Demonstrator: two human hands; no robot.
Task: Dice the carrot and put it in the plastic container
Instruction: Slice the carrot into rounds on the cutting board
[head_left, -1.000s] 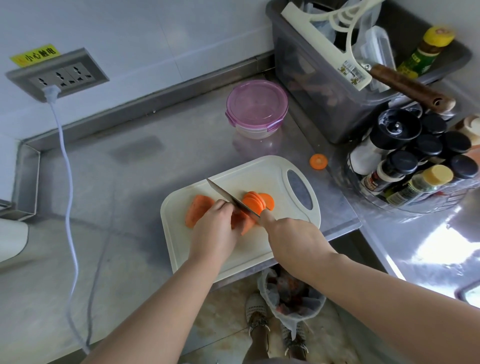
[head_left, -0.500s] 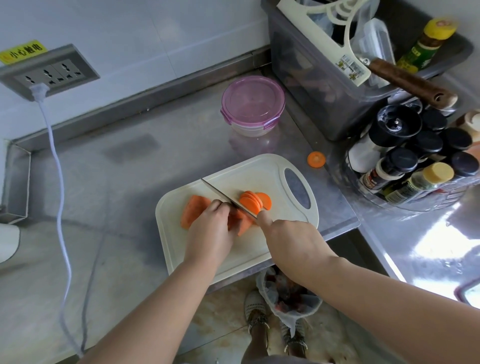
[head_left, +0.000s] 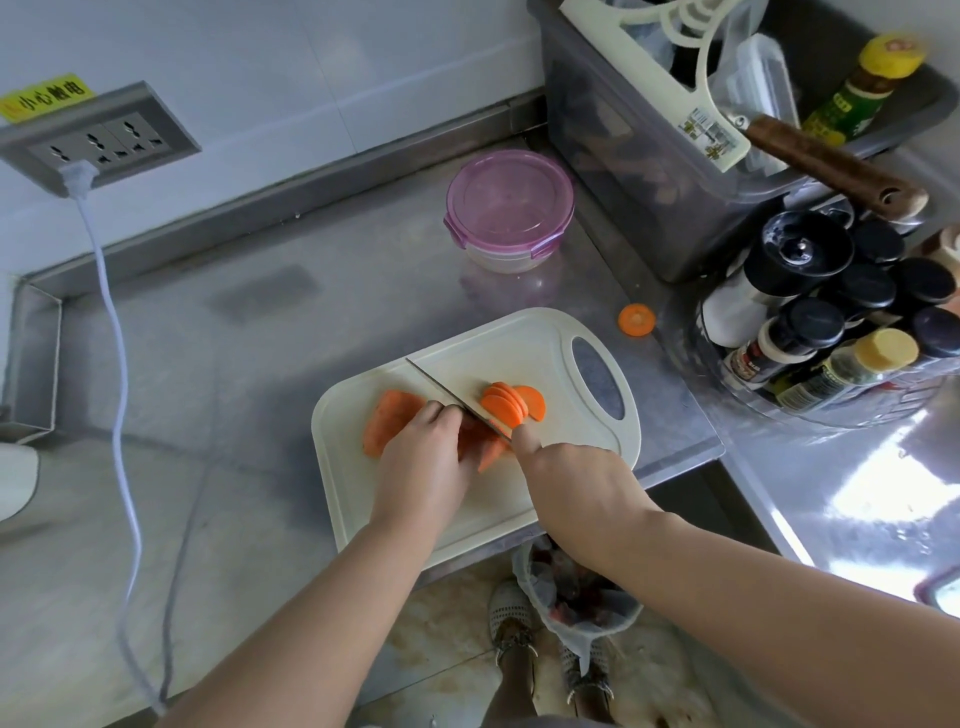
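Knife (head_left: 470, 410) cuts carrot (head_left: 389, 421) into half-moon slices (head_left: 511, 408) on plastic board (head_left: 545, 348).

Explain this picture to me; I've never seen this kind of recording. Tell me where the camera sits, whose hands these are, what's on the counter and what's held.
No machine here: a person wears one wide-angle camera on the head, so you look down on their own arms. The left hand holds a carrot down on a white cutting board. The right hand grips a knife, its blade against the carrot; cut slices lean beside it. On the steel counter are a plastic container with its purple lid on, one stray slice, a rack of spice bottles and a grey bin.
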